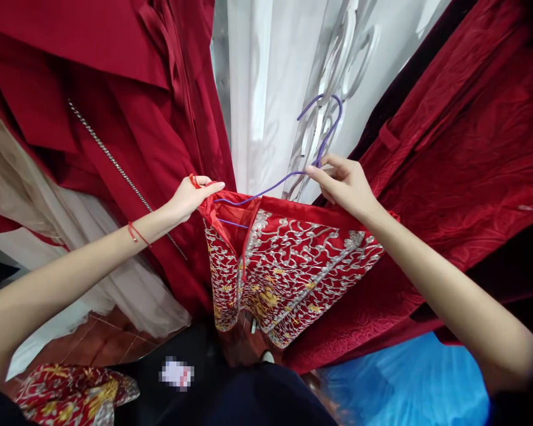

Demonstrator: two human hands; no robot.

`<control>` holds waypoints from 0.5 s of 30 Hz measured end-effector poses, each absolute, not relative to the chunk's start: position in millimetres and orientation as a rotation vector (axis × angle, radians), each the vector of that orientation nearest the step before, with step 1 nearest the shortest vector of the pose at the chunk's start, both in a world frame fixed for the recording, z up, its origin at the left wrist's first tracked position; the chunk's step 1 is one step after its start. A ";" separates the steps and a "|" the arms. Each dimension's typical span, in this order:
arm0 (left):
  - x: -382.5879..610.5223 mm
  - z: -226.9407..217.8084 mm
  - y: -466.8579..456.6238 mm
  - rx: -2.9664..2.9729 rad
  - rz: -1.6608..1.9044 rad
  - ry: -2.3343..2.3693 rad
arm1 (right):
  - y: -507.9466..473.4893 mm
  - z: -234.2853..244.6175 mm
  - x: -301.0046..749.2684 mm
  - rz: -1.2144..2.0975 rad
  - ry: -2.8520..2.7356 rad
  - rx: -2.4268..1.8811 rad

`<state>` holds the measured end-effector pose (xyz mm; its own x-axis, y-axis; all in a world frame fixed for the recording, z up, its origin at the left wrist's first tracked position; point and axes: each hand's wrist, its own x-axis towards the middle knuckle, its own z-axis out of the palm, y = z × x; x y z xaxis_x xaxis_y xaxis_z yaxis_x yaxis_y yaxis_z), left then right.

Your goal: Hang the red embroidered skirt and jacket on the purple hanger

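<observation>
A red skirt [288, 266] with silver and gold embroidery hangs in front of me on a purple wire hanger [324, 133]. My left hand [190, 195] is closed on a red loop at the skirt's waistband, at its left end. My right hand [344, 183] pinches the hanger's neck just below the hook, above the waistband's right side. The hanger's arm runs from my right hand down into the open waistband. A thin red string circles my left wrist.
Dark red satin garments [128, 106] hang at the left, one with a silver chain [106, 154]. Red velvet garments [462, 165] hang at the right. White fabric [266, 77] is behind. A blue garment [404, 384] and another embroidered red piece [66, 393] lie low.
</observation>
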<state>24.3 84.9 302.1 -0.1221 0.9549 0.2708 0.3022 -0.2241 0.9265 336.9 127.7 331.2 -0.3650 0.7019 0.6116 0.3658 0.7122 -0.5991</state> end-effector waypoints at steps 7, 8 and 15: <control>16.1 320.6 75.1 1.677 1.055 1.402 | 139.7 344.3 335.5 0.756 -2.053 -0.804; 16.5 323.5 74.3 1.681 1.080 1.450 | 139.8 344.6 335.6 0.736 -2.053 -0.816; 42.9 348.0 76.7 1.632 1.415 1.554 | 130.3 345.5 336.0 0.415 -2.063 -0.904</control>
<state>42.9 76.7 348.0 -0.1768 0.9216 0.3454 0.4302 -0.2433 0.8693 336.0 130.3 345.5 -0.4001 0.7263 0.5589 0.4537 0.6869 -0.5678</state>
